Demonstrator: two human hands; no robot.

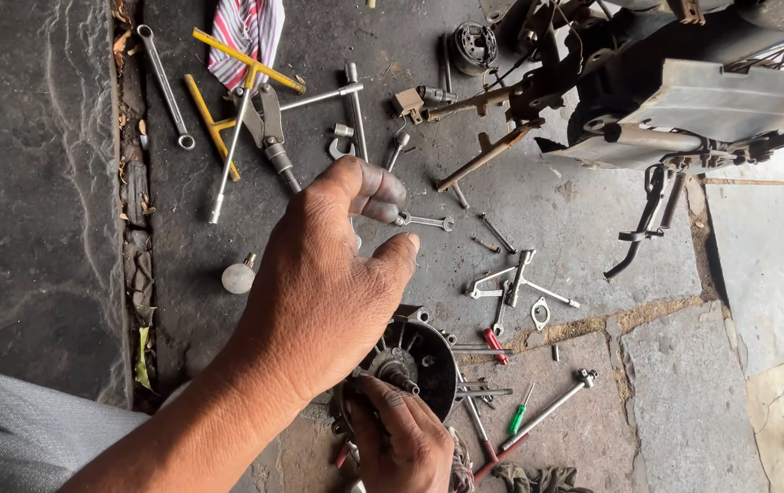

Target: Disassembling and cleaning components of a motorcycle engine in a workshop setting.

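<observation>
Currently on the stone floor (593,429), low in the view: one round black engine part (415,361), dark with grease, a short shaft standing at its middle.

Left hand (401,438): under and in front of the part, fingers curled together against its near rim, thumb close by the shaft. It grips the part and steadies it; the palm side is hidden.

Right hand (328,283): raised above the part, back of the hand to the camera, wrist bent down. Thumb stretched out over the part's upper edge; fingers bent and bunched at the tips. Whether they pinch some small piece cannot be told, as the tips are turned away.

State of work, as judged: the part is off the motorcycle (684,100) and lies well apart from it, so removal looks done. Work on the part itself seems under way; refitting not begun.

Loose items spread about:
- yellow T-handle wrench (214,114), upper left
- ring spanner (164,87), beside it
- small spanner (424,221), just beyond the right hand
- light bulb (239,277), left of the right hand
- green screwdriver (520,418) and red screwdriver (495,345), right of the part
- striped rag (248,32), top edge
- assorted bolts and sockets, between part and motorcycle
</observation>
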